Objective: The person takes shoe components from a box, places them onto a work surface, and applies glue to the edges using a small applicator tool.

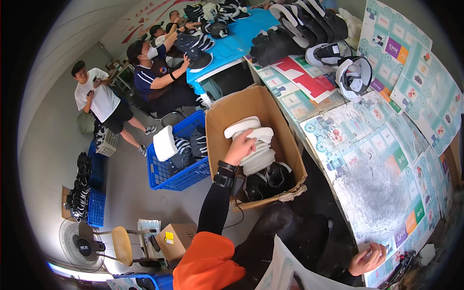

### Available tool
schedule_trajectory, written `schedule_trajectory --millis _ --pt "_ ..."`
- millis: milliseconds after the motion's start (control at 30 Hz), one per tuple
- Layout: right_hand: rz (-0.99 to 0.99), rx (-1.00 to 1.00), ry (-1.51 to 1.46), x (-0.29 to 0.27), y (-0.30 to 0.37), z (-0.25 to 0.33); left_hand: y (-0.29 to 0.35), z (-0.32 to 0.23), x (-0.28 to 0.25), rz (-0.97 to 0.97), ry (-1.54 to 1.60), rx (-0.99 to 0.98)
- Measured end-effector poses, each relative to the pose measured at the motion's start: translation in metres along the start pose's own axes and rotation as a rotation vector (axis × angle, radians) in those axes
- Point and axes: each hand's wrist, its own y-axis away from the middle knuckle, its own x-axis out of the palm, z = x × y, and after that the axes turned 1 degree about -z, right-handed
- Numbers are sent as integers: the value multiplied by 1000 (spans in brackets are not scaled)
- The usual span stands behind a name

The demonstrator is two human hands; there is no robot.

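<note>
My left hand [240, 148] reaches into a cardboard box [229, 104] in front of me. Its bent fingers close on the edge of a white shoe sole [261, 134], one of several white soles stacked in the box. Another white sole [241, 126] lies at the far end of that stack. Dark shoe uppers [270, 181] sit at the near end of the box, below the stack. My right hand [368, 259] rests at the near edge of the paper-covered worktable [369, 186], its fingers loosely bent and apart, holding nothing.
Left of the box is a blue basket [181, 181] with dark shoes and a white block. Shoes and sandals [331, 52] crowd the far worktable. A masked person [157, 67] handles shoes at a blue table [227, 48]; another person [99, 99] stands left. A fan [82, 244] stands lower left.
</note>
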Motion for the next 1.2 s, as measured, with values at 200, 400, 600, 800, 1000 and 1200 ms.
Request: schedule_trajectory --millis 200,400,600,800,1000,1200 --pt "24 17 -6 1 0 -1 17 59 16 23 7 -115" --pt "25 27 6 0 0 1 21 45 29 -60 91 -38" --pt "22 -4 -11 -2 -7 8 35 -102 -8 379 1092 288" --pt "11 14 18 0 -2 0 45 -160 80 826 848 230" --pt "2 28 -4 -1 -1 2 48 -83 88 629 639 42" --pt "-2 17 -17 0 -1 1 62 -33 82 552 611 -74"
